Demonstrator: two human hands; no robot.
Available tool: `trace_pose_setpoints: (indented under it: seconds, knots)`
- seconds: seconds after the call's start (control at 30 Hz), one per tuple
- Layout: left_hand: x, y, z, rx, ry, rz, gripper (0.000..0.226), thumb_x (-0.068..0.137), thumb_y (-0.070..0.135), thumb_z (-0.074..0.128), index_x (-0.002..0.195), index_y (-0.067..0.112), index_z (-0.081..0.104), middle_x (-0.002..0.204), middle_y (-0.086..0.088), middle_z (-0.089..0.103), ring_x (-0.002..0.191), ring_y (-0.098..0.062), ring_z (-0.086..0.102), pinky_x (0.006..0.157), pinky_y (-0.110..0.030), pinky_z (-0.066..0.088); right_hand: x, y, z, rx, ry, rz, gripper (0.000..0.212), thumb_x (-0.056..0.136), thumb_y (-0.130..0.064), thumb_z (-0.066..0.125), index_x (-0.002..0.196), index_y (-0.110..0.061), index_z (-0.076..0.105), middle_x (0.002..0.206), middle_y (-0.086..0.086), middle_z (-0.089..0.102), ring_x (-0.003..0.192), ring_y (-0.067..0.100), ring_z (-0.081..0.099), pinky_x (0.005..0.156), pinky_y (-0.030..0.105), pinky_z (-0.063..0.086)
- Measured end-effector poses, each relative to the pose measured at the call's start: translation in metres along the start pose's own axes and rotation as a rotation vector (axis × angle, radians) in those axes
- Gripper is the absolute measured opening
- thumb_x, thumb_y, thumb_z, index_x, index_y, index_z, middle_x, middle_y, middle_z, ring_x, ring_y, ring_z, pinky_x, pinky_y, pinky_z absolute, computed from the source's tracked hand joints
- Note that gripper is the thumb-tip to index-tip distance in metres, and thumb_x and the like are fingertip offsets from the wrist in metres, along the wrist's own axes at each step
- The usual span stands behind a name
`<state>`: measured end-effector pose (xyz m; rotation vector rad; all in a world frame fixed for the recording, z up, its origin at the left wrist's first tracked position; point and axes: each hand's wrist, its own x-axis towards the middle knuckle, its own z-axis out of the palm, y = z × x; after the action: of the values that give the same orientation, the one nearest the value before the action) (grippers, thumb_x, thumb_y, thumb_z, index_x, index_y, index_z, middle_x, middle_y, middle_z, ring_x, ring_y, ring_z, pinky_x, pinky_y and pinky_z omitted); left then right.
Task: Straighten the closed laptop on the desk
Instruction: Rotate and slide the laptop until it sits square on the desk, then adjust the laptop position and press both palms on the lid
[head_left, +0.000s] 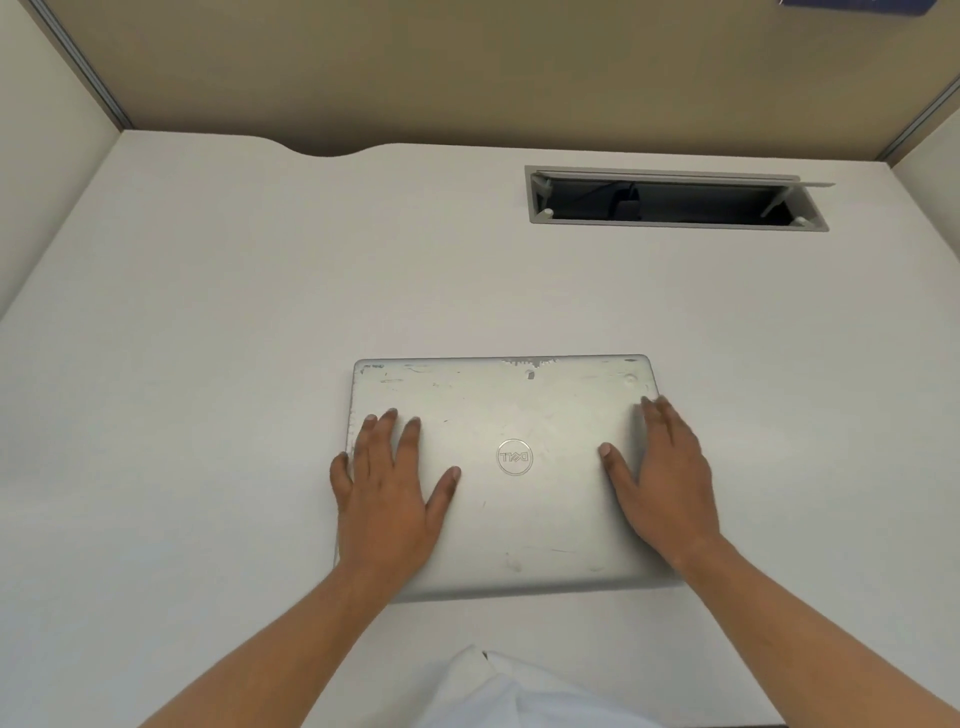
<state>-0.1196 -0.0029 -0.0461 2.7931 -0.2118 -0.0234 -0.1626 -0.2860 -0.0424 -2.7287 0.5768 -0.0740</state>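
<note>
A closed silver laptop (511, 415) with a round logo on its scuffed lid lies on the white desk (208, 338), its edges roughly parallel to the desk's front. My left hand (389, 488) rests flat on the lid's left side, fingers spread, the little finger over the left edge. My right hand (665, 478) lies flat on the lid's right side, fingers running along the right edge, thumb pointing inward. Neither hand curls around the laptop; both press on top.
An open cable hatch (675, 200) with a raised grey flap is set into the desk at the back right. Beige partition walls (467, 67) enclose the desk at the back and sides. A white garment (509, 691) shows at the bottom edge.
</note>
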Motion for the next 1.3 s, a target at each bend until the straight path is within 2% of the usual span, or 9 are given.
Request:
trace_pose_setpoints:
  seconds: [0.07,0.17,0.47,0.6,0.7,0.8,0.9,1.1,1.3]
  knots:
    - [-0.001,-0.001,0.003,0.026,-0.019,0.021,0.067,0.094,0.059,0.037,0.145,0.015,0.040,0.158,-0.007,0.034,0.149,-0.024,0.022,0.118,-0.049,0.019,-0.004,-0.002,0.006,-0.026,0.004,-0.055,0.066,0.095,-0.050,0.044,0.151,-0.016,0.032,0.161,0.001,0.029,0.148,0.024,0.019,0.114,0.046,0.032]
    - [0.000,-0.003,0.005,0.021,-0.005,0.020,0.068,0.092,0.060,0.037,0.143,0.016,0.043,0.156,-0.004,0.038,0.148,-0.022,0.025,0.118,-0.047,0.019,-0.005,-0.001,0.009,-0.034,0.002,-0.055,0.066,0.095,-0.054,0.038,0.151,-0.020,0.032,0.162,-0.004,0.026,0.150,0.022,0.014,0.113,0.046,0.034]
    - [0.004,-0.006,0.000,-0.132,0.041,-0.073,0.068,0.083,0.061,0.055,0.137,0.020,0.051,0.154,-0.004,0.040,0.146,-0.022,0.027,0.116,-0.043,0.024,-0.005,-0.002,0.008,-0.027,-0.008,-0.048,0.065,0.094,-0.053,0.040,0.151,-0.022,0.033,0.161,-0.003,0.027,0.148,0.025,0.018,0.116,0.045,0.029]
    - [0.002,-0.016,-0.009,-0.157,0.055,-0.219,0.073,0.076,0.065,0.062,0.137,0.026,0.051,0.153,-0.004,0.037,0.142,-0.024,0.030,0.110,-0.048,0.032,-0.008,-0.005,0.002,-0.023,0.045,0.034,0.061,0.088,-0.060,0.049,0.142,-0.033,0.045,0.156,0.001,0.036,0.132,0.030,0.043,0.103,0.046,0.044]
    - [0.001,-0.026,-0.018,-0.128,0.003,-0.340,0.084,0.069,0.075,0.059,0.140,0.034,0.045,0.138,-0.005,0.040,0.126,-0.029,0.043,0.100,-0.047,0.040,-0.010,-0.006,-0.002,-0.058,0.062,0.122,0.067,0.082,-0.070,0.049,0.141,-0.038,0.042,0.146,0.001,0.041,0.118,0.031,0.047,0.086,0.045,0.052]
    - [0.001,-0.031,-0.024,-0.165,-0.078,-0.395,0.094,0.065,0.078,0.058,0.147,0.036,0.035,0.119,-0.003,0.040,0.114,-0.027,0.049,0.093,-0.042,0.046,-0.010,-0.007,-0.005,-0.053,-0.015,0.248,0.079,0.075,-0.082,0.041,0.144,-0.045,0.034,0.132,0.004,0.042,0.111,0.032,0.047,0.076,0.043,0.052]
    - [0.002,-0.028,-0.027,-0.283,-0.140,-0.453,0.098,0.066,0.074,0.063,0.150,0.039,0.027,0.107,0.002,0.032,0.114,-0.028,0.049,0.089,-0.039,0.046,-0.004,-0.004,-0.011,-0.091,-0.140,0.262,0.086,0.070,-0.090,0.028,0.147,-0.052,0.020,0.114,0.001,0.040,0.099,0.028,0.047,0.065,0.037,0.045]
    - [0.010,-0.016,-0.034,-0.377,-0.229,-0.567,0.114,0.060,0.070,0.073,0.153,0.039,0.016,0.104,-0.006,0.035,0.113,-0.036,0.050,0.095,-0.040,0.045,0.008,-0.003,-0.021,-0.124,-0.247,0.228,0.095,0.062,-0.096,0.019,0.147,-0.056,0.006,0.103,0.003,0.039,0.084,0.028,0.053,0.062,0.036,0.047]
    - [0.018,-0.018,-0.039,-0.429,-0.277,-0.615,0.120,0.056,0.063,0.081,0.153,0.042,0.013,0.117,-0.016,0.047,0.114,-0.038,0.052,0.099,-0.044,0.046,0.013,0.000,-0.025,0.006,-0.270,0.227,0.096,0.060,-0.097,0.033,0.144,-0.060,0.005,0.097,0.003,0.043,0.078,0.026,0.058,0.071,0.039,0.053]
